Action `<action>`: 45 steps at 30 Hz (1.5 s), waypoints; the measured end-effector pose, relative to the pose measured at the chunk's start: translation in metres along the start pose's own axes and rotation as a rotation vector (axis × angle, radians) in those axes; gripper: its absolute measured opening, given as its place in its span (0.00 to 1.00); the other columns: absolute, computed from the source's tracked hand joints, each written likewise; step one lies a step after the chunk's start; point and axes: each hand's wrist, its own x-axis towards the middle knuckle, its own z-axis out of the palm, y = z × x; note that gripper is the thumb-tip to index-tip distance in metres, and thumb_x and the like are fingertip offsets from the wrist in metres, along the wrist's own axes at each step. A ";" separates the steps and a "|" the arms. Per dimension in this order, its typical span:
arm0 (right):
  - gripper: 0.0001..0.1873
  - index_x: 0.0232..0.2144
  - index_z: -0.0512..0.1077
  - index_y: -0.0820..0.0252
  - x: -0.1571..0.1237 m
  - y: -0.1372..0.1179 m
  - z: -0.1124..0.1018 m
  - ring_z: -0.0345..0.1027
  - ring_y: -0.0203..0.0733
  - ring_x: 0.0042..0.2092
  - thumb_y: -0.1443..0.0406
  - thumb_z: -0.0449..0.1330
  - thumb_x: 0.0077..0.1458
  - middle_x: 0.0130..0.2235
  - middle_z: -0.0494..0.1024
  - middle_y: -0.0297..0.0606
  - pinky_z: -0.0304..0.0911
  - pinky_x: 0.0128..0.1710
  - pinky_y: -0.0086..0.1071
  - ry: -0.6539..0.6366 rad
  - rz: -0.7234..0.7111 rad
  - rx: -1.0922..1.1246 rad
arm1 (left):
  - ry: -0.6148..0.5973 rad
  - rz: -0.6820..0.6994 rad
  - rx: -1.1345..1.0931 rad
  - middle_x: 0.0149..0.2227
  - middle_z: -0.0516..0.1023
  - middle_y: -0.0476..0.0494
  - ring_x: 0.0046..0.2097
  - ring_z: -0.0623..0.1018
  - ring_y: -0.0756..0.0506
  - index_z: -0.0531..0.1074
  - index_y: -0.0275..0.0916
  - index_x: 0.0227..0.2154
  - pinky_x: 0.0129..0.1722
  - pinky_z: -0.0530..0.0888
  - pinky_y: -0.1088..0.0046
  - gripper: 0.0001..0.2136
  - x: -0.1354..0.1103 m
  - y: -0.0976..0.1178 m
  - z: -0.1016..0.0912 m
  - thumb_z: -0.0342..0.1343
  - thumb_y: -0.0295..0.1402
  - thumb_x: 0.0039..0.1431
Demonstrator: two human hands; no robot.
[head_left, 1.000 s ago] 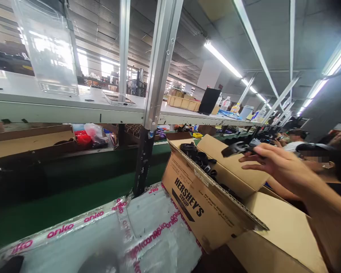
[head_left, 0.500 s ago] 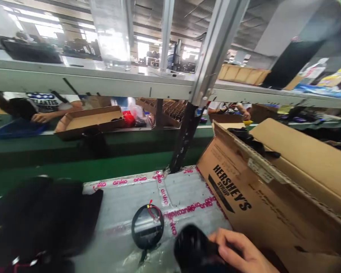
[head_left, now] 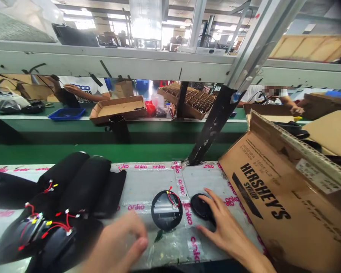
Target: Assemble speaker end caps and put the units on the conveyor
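Note:
My right hand [head_left: 226,223] is open, thumb and fingers spread around a black round-topped part [head_left: 199,206] on the tabletop. Fingers cover part of it, so its full shape is hidden. To its left lies a black disc-shaped part [head_left: 167,222] with a pale strip across it and a red wire with a small plug. My left hand [head_left: 122,242], smeared by motion, hovers at bottom centre, fingers loosely bent and thumb apart, with nothing visible in it. Beside it is a pile of black cylinders [head_left: 81,185], several showing red wires and white plugs.
A Hershey's Syrup carton [head_left: 261,185] with black parts inside stands at right. Behind the tabletop [head_left: 142,178] runs a green conveyor [head_left: 147,151]. A dark post [head_left: 207,129] holds a metal shelf [head_left: 116,62]. Across the line, people work near cardboard trays [head_left: 119,108] and a blue tray [head_left: 66,113].
My right hand had a black part in its fingers; now its fingers are spread around the round-topped part on the table. My left hand has come into view. The camera has turned left.

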 end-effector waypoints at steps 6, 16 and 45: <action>0.33 0.66 0.74 0.54 0.040 -0.023 -0.002 0.68 0.62 0.68 0.56 0.67 0.61 0.67 0.75 0.49 0.60 0.71 0.61 -0.081 0.052 0.349 | 0.387 0.256 0.570 0.35 0.80 0.46 0.41 0.77 0.39 0.73 0.42 0.34 0.44 0.67 0.59 0.13 0.080 0.023 0.034 0.70 0.41 0.63; 0.33 0.50 0.85 0.54 0.056 -0.091 0.042 0.79 0.62 0.59 0.36 0.64 0.58 0.53 0.88 0.44 0.71 0.64 0.56 0.021 0.331 1.529 | 0.443 0.241 0.560 0.39 0.84 0.49 0.43 0.79 0.40 0.74 0.42 0.40 0.52 0.61 0.57 0.04 0.089 0.019 0.050 0.62 0.27 0.68; 0.28 0.67 0.74 0.41 0.059 -0.094 -0.020 0.70 0.57 0.69 0.50 0.62 0.68 0.70 0.75 0.35 0.57 0.74 0.50 -0.211 -0.184 1.112 | 0.306 0.272 -0.096 0.40 0.85 0.50 0.45 0.81 0.46 0.80 0.46 0.43 0.49 0.76 0.70 0.09 0.089 -0.005 0.053 0.61 0.23 0.68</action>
